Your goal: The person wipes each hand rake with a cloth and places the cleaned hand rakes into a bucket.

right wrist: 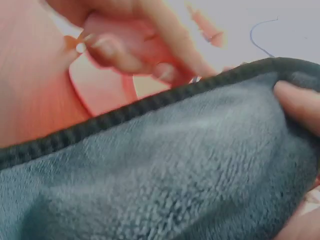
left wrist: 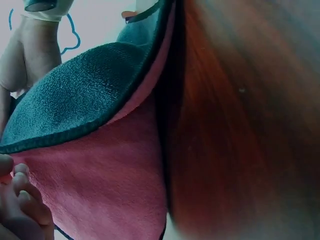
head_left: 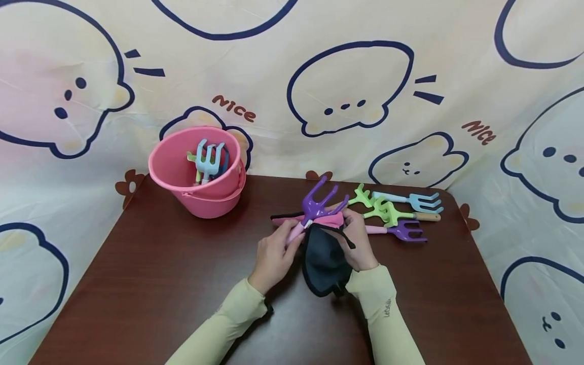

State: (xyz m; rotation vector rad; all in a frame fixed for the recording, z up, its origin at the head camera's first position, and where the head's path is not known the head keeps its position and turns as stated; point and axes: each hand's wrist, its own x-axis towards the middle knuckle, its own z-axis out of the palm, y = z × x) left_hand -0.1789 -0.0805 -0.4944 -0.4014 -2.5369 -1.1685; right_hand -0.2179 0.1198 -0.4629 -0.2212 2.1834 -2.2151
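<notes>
My left hand (head_left: 276, 252) grips the pale pink handle of a small toy garden rake with a purple head (head_left: 314, 208), tines pointing up and away. In my right hand (head_left: 360, 244) is a cloth (head_left: 324, 261), dark grey on one side and pink on the other, with a black edging. It hangs folded below the rake, its pink part just behind the rake's head. Up close in the right wrist view, a fingertip presses the grey cloth (right wrist: 165, 170) near its edge. The left wrist view shows the cloth's pink side (left wrist: 110, 175) beside the left fingers.
Two stacked pink buckets (head_left: 196, 195) stand at the back left, holding several toy tools, among them a light blue rake (head_left: 210, 161). At the back right lie green tools (head_left: 388, 213), a light blue rake (head_left: 422, 202) and another purple rake (head_left: 406, 231). A printed curtain hangs behind the brown table (head_left: 159, 284).
</notes>
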